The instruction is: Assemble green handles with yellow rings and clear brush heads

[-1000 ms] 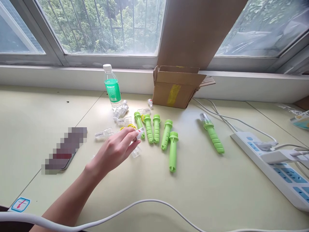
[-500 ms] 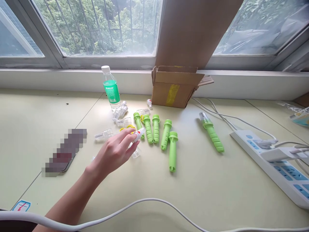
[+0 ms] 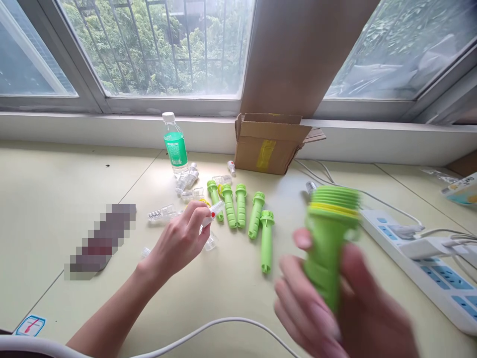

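Observation:
My left hand [image 3: 179, 243] pinches a small white piece with a red dot [image 3: 213, 212] just above the table, beside the row of green handles [image 3: 238, 206]. My right hand [image 3: 335, 308] is close to the camera and blurred, wrapped round a green handle with a yellow ring under its threaded top [image 3: 330, 233]. Several clear plastic caps [image 3: 188, 176] lie near a water bottle with a green label [image 3: 175, 144]. A clear cap [image 3: 210, 242] lies right by my left hand.
An open cardboard box [image 3: 270, 144] stands against the window sill. A white power strip [image 3: 428, 261] with plugs lies at the right. A white cable [image 3: 208, 325] crosses the near table edge. A pixelated dark object [image 3: 100, 238] lies at the left.
My right hand has come into view at the lower right, holding a green handle upright. My left hand stays in about the same spot with the small white piece.

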`<state>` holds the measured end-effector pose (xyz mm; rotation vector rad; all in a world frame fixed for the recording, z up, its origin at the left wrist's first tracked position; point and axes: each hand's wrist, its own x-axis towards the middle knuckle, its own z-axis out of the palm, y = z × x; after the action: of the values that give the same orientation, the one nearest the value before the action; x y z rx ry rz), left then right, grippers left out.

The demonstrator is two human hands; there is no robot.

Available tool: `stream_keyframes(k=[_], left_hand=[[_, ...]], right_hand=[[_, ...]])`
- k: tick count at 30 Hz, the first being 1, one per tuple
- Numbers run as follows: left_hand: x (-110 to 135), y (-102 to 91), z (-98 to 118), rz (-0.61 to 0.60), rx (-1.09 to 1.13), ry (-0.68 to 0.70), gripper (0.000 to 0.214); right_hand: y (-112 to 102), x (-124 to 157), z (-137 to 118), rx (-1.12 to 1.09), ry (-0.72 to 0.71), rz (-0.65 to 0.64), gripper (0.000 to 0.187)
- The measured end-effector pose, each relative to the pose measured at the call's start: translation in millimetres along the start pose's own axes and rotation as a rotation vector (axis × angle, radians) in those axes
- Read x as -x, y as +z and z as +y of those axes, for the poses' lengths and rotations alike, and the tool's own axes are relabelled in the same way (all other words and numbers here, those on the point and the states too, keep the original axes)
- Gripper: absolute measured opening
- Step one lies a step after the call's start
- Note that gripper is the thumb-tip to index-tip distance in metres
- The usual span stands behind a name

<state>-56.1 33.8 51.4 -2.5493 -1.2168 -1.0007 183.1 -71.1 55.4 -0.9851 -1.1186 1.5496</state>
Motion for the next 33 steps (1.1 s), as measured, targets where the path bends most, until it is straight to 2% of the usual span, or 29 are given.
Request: stream_keyframes(k=[2, 3, 5, 8, 12, 17, 21, 23, 26, 29, 33], left_hand=[[1.3, 3.0, 0.2, -0.019, 0.051, -0.057, 0.024], [1.8, 4.9, 0.3, -0.032, 0.089, -0.090, 0.026], [1.8, 9.4, 0.9, -0.041, 0.181, -0.162, 0.028], [-2.8, 16.6, 3.3, -0.047, 0.321, -0.244, 0.033], [-17.6, 25.4, 6.9, -0.038, 0.466, -0.344, 0.043], [-34.1, 35.5, 5.7, 0.005, 0.684, -0.528, 0.029], [-39.0, 40.6, 3.3, 0.061, 0.721, -0.522, 0.027], [-38.4, 41.8, 3.3, 0.107, 0.765, -0.529, 0.034], [-33.8, 42.4, 5.3, 0.189, 0.880, -0.570, 0.057], [-28.2, 41.7, 9.0, 0.238, 0.975, -0.571, 0.064], [-24.3, 39.7, 13.7, 0.271, 1.042, -0.597, 0.049]], right_hand=[[9.2, -34.7, -16.2, -0.180, 0.084, -0.075, 0.032], [12.3, -49.2, -19.8, -0.212, 0.123, -0.102, 0.024], [14.4, -70.8, -18.3, -0.148, 0.164, -0.100, 0.031], [10.7, -87.4, -3.8, 0.018, 0.121, -0.052, 0.032], [5.1, -95.0, 11.9, 0.215, 0.052, 0.017, 0.029], [-2.0, -98.0, 17.3, 0.476, -0.197, 0.155, 0.020], [-7.8, -98.2, 20.8, 0.701, -0.316, 0.230, 0.018], [-9.0, -98.6, 24.3, 0.784, -0.395, 0.235, 0.023], [-10.2, -99.9, 32.0, 0.860, -0.519, 0.208, 0.030], [-11.6, -100.7, 40.0, 0.891, -0.556, 0.188, 0.035], [-12.4, -100.5, 45.2, 0.884, -0.495, 0.220, 0.036]])
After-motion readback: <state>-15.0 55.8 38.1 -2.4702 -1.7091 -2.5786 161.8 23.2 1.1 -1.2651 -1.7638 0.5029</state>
